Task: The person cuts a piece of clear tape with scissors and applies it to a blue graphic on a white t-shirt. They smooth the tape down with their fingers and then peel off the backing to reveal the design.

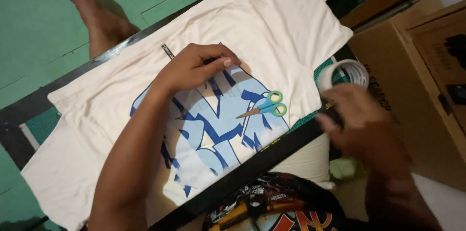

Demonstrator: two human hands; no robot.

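While the left hand [196,68] lies on the cream T-shirt [272,27], its fingers are bent and close together, tips pressing the pale blue graphic sheet [213,134] laid over the shirt's chest; small scissors [264,106] with blue and green handles rest shut on that sheet, just right of the hand; shirt spread over a dark-edged green cutting mat [43,124]; right hand [357,114], blurred, grips a roll of tape [342,74] at the mat's right edge, fingers curled round it; cardboard box [417,75] to the right; bare feet [97,12] on green floor beyond.
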